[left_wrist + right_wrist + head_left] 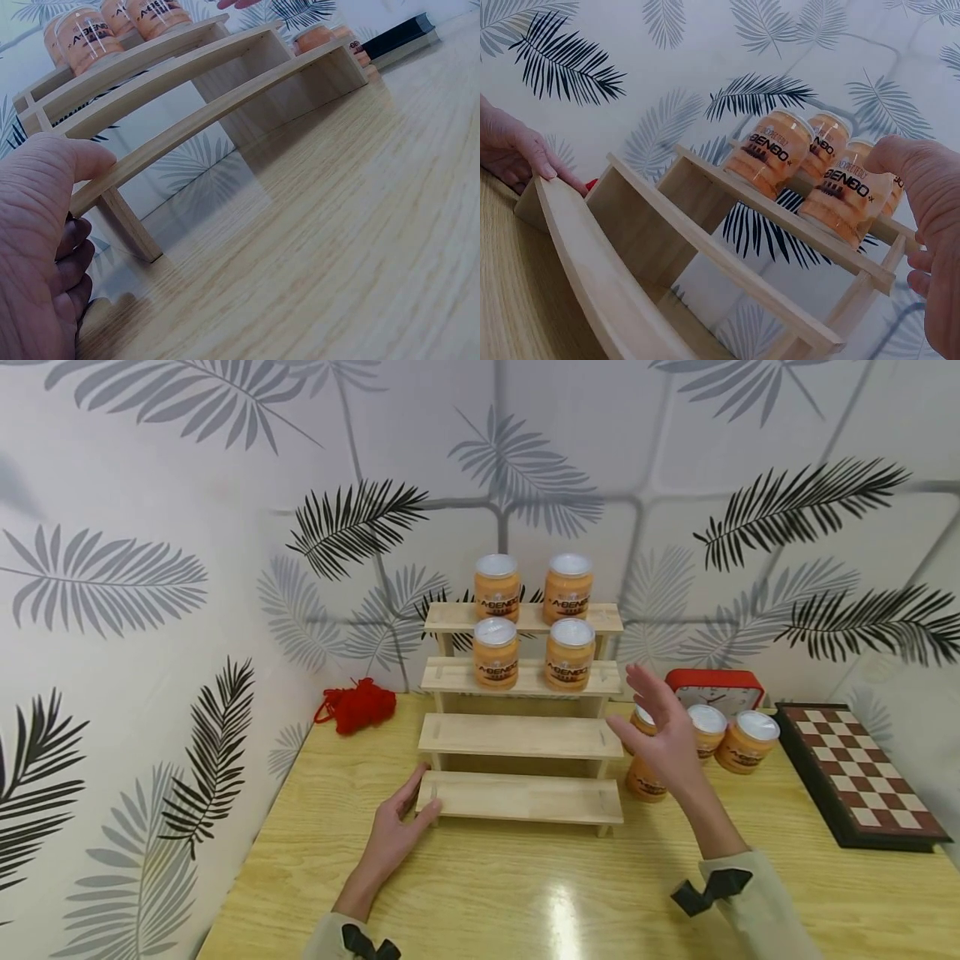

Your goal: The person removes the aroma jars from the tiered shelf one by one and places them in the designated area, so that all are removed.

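A wooden tiered display rack (517, 733) stands on the table against the wall. Two orange jars (497, 590) with pale lids sit on its top tier, and two more jars (568, 656) stand on the tier below. The left end of the lowest board is gripped by my left hand (399, 827), thumb on top and fingers curled beneath, as the left wrist view shows. My right hand (662, 739) is raised beside the rack's right side, fingers extended and thumb apart, holding nothing. It partly hides several orange jars (746, 743) on the table behind it.
Behind those jars is a red clock (714, 681). Farther right lies a checkered board (862, 768) with a dark edge. Red yarn (358, 705) lies left of the rack. Leaf-patterned wall covering (135, 610) bounds the wooden table (517, 893) at the back and left.
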Tool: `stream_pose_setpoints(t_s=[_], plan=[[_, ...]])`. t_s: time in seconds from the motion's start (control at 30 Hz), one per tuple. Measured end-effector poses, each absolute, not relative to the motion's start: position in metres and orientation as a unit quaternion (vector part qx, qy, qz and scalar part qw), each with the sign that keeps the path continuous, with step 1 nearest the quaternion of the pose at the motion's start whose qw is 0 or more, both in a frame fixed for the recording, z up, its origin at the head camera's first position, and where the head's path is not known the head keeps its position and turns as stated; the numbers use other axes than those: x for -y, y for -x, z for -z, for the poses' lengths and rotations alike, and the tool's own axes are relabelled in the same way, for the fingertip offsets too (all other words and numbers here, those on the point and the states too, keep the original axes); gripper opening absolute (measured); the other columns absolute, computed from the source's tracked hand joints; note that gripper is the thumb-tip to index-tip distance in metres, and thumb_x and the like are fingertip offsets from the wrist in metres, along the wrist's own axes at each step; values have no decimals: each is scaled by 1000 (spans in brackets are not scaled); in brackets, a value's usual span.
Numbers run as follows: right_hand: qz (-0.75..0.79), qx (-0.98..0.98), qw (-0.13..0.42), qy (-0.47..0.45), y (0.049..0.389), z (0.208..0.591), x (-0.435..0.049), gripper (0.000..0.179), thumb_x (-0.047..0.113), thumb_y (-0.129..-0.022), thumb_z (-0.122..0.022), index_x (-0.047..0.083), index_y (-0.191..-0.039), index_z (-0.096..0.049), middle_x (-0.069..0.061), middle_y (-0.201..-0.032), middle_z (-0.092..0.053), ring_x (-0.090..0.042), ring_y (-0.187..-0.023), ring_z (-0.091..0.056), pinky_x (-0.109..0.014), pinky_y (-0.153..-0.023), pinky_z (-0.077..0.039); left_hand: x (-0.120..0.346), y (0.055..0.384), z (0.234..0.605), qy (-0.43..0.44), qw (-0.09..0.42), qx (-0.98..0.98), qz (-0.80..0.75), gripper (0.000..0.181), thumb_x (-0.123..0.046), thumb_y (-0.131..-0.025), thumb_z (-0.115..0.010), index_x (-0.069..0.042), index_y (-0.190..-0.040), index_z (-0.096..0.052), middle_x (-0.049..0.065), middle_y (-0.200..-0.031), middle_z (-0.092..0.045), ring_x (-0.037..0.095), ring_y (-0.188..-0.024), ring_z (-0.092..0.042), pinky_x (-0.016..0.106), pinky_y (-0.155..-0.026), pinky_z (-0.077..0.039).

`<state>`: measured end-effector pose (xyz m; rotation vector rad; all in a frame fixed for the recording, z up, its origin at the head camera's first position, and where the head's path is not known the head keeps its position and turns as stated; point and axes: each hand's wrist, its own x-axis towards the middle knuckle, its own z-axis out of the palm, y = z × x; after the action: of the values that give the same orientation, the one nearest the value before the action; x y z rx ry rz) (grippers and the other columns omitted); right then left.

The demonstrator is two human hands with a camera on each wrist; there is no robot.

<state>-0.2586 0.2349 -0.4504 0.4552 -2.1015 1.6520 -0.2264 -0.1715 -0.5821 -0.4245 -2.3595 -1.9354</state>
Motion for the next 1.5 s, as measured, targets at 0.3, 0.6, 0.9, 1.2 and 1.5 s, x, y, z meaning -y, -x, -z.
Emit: stream_pose_setpoints(t_s=[0.3, 0.6, 0.9, 1.2, 1.5], plan=[[-593, 758, 212, -169, 282, 425, -215, 79, -2, -91, -78, 5, -160, -41, -14, -160, -47, -31, -149, -42, -46, -120, -38, 171, 228, 581, 137, 33, 763, 630, 70, -17, -101, -72, -5, -162, -38, 12, -165, -39, 20, -152, -36, 10, -113, -32], [-577, 773, 191, -183, 303, 418, -198, 84, 2, -89, -82, 4, -160, -38, -19, -158, -47, -39, -143, -46, -60, -116, -39, 170, 227, 583, 134, 27, 761, 634, 71, -17, -101, -72, -4, -162, -37, 11, -165, -39, 20, -152, -35, 10, -114, -31], [-590, 768, 202, -148, 312, 414, -180, 79, 6, -91, -81, 0, -158, -39, -24, -149, -53, -38, -128, -58, -54, -106, -50, 172, 228, 584, 137, 31, 764, 630, 70, -18, -101, -72, -4, -161, -38, 13, -165, -39, 20, -152, -36, 10, -114, -31], [-579, 773, 229, -122, 314, 416, -170, 74, 8, -88, -85, 2, -152, -47, -23, -132, -61, -31, -110, -64, -39, -88, -56, 171, 226, 581, 138, 27, 761, 633, 71, -15, -101, -72, -2, -161, -37, 13, -164, -41, 22, -151, -37, 11, -114, -32], [-580, 769, 243, -116, 319, 422, -170, 73, 19, -88, -88, 5, -148, -50, -17, -131, -63, -27, -113, -63, -39, -90, -56, 171, 226, 581, 144, 32, 760, 633, 71, -13, -101, -71, -1, -161, -36, 14, -164, -40, 24, -152, -36, 10, -114, -32]])
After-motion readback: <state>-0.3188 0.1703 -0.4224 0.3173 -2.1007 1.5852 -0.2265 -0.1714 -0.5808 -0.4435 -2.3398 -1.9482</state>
